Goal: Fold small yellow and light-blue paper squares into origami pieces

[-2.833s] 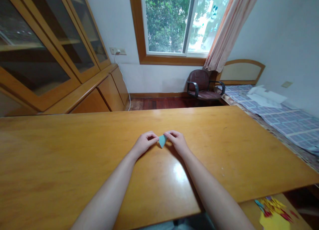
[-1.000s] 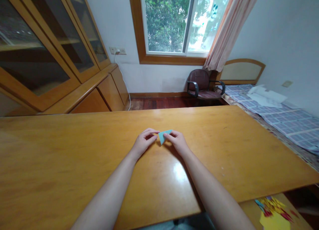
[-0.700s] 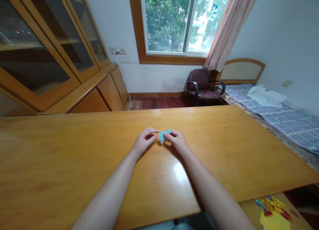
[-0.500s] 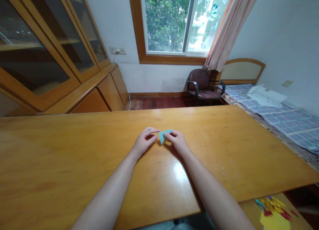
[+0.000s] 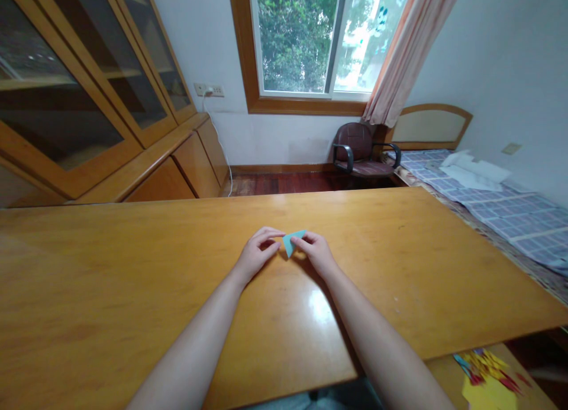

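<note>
A small light-blue piece of folded paper (image 5: 288, 244), roughly triangular, is held just above the wooden table (image 5: 133, 268). My right hand (image 5: 316, 250) pinches it at its right side, with the thumb lying across its front. Just left of the paper is my left hand (image 5: 261, 248), its thumb and fingers apart. Its fingertips come close to the paper's left edge; whether they touch it I cannot tell. The right hand's fingers behind the paper are partly hidden.
At the lower right, a lower surface holds yellow paper (image 5: 488, 395) and several small coloured folded pieces (image 5: 486, 365). Past the table stand a brown armchair (image 5: 357, 149) and a bed (image 5: 501, 203). A glass-door cabinet (image 5: 89, 102) lines the left wall.
The blue paper has tilted very slightly in my right hand. Both hands stay in nearly the same place.
</note>
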A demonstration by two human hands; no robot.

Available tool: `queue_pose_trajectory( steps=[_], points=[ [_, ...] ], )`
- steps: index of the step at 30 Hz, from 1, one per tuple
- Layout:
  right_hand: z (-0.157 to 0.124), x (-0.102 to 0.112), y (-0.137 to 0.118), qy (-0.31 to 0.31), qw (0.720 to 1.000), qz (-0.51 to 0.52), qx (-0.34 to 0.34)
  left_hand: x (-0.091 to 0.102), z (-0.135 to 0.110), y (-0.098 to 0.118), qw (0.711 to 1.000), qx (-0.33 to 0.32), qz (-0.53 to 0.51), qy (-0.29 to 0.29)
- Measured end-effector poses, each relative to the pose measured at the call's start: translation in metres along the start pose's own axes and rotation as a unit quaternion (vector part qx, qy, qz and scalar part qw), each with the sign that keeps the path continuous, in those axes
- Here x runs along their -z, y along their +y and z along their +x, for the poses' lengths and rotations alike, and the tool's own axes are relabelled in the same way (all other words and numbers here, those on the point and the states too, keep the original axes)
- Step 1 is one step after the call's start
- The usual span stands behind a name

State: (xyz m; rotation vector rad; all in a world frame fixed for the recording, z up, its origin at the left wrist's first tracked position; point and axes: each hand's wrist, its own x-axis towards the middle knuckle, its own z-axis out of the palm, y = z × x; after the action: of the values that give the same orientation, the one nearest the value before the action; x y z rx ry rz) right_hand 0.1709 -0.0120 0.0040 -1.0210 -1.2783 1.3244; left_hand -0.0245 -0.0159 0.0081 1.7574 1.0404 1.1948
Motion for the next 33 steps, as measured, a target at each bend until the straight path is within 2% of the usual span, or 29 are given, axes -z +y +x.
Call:
queue_pose_trajectory(
  steps=[5,10,16,23,33],
  points=[
    [0.001,0.001,0.003,-0.012,1.000,-0.008,0.010,-0.001,-0.001,-0.001,1.000,0.031,0.004,-0.003],
    [-0.002,-0.001,0.005,-0.031,0.998,-0.059,0.022,-0.003,-0.002,-0.002,0.996,0.084,-0.030,-0.004],
    [0.000,-0.002,0.007,-0.042,0.996,-0.076,0.034,-0.003,0.000,-0.004,0.994,0.105,-0.037,0.010],
    [-0.001,-0.001,0.007,-0.005,0.998,-0.059,0.030,-0.002,0.001,-0.008,0.992,0.118,-0.042,0.032],
    [-0.002,-0.002,0.007,0.026,0.992,-0.106,0.067,-0.002,0.001,-0.011,0.992,0.119,-0.031,-0.003]
  ],
)
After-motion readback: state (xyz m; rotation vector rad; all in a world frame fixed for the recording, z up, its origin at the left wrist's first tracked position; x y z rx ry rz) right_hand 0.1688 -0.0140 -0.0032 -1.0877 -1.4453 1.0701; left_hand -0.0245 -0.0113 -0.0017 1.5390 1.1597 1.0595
